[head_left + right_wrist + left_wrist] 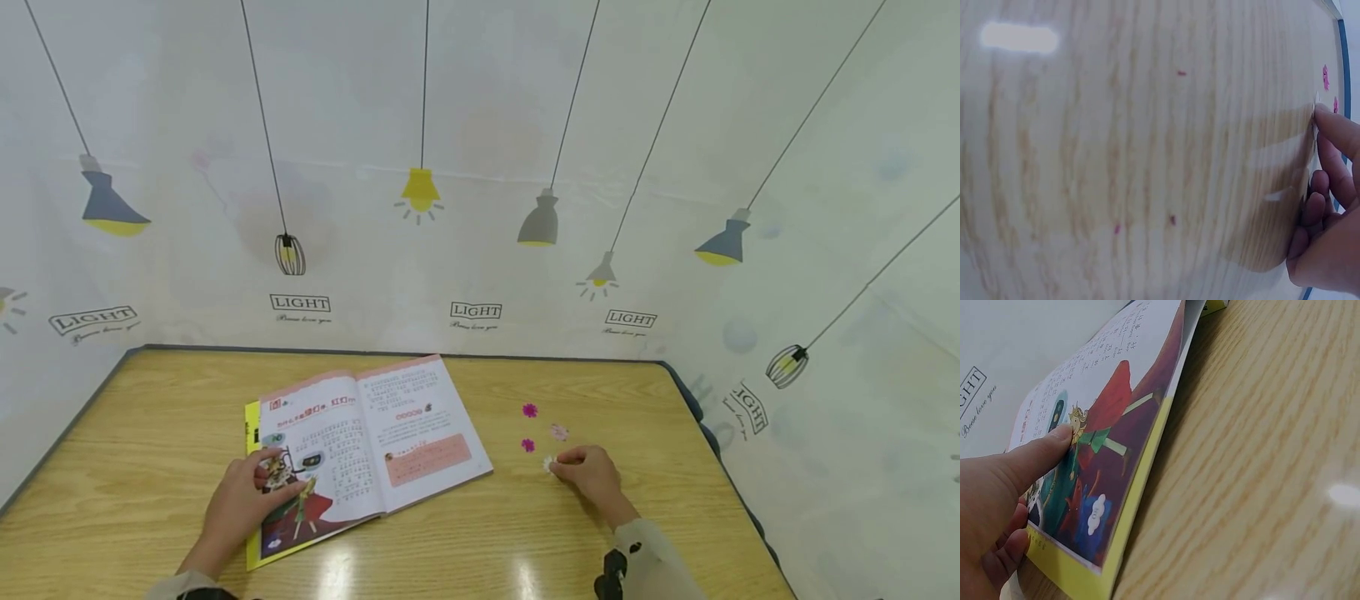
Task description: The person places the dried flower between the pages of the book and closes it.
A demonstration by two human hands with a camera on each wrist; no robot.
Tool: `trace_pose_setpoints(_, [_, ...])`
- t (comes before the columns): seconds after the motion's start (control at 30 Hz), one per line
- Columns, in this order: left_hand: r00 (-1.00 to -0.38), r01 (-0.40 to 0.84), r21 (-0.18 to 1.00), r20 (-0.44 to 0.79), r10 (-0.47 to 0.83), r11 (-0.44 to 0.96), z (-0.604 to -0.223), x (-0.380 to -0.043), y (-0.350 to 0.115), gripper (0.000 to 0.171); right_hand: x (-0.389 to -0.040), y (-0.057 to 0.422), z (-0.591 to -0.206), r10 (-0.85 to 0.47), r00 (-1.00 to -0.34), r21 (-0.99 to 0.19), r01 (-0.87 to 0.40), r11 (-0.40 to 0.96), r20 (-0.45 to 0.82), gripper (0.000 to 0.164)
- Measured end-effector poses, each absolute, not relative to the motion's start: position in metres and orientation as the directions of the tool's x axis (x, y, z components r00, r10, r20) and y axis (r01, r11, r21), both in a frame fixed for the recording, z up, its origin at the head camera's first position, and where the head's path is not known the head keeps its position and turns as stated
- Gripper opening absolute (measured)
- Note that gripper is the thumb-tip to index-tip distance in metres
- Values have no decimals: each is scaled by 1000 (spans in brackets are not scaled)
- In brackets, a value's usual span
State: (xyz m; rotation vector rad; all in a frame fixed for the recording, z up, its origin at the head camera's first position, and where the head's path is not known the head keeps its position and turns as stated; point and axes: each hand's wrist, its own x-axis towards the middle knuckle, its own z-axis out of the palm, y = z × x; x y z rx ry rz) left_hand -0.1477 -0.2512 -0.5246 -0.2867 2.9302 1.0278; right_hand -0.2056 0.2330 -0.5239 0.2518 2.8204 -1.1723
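An open picture book (pixel 420 417) with a yellow cover lies on the left half of the table. My left hand (pixel 238 498) holds its left edge, thumb on the illustrated page (pixel 1100 450) and the other fingers bent at the margin. To the right of the book, my right hand (pixel 592 479) pinches a small white dried flower (pixel 549 465) between thumb and fingertips, close over the tabletop. Just beyond it lie a pale pink flower (pixel 559 432), a magenta flower (pixel 530 410) and a second magenta flower (pixel 528 446).
The wood-grain table (pixel 600 550) has a dark edge strip along its back. Tiny dark pink bits, such as one petal scrap (pixel 1172 220), lie on the tabletop in the right wrist view. Behind the table stands a wall (pixel 480 250) printed with hanging lamps.
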Motion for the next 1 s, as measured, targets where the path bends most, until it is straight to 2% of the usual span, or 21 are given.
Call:
trace_pose_setpoints(0.3, [-985,-170,618,-77,-156,767,-522,-147,-251,87,-204,231,-521,119,-984,-721,177,670,-131,16])
trace_pose_setpoints(0.7, [-984,-173,618,-78,-159,767,-524,-147,-252,87,-201,230,-514,126,-982,-754,191,628,-144,21])
trace_pose_setpoints(1.0, [-983,-177,612,-78,-164,771,-526,-148,-252,88,-204,229,-511,128,-981,-783,194,590,-147,19])
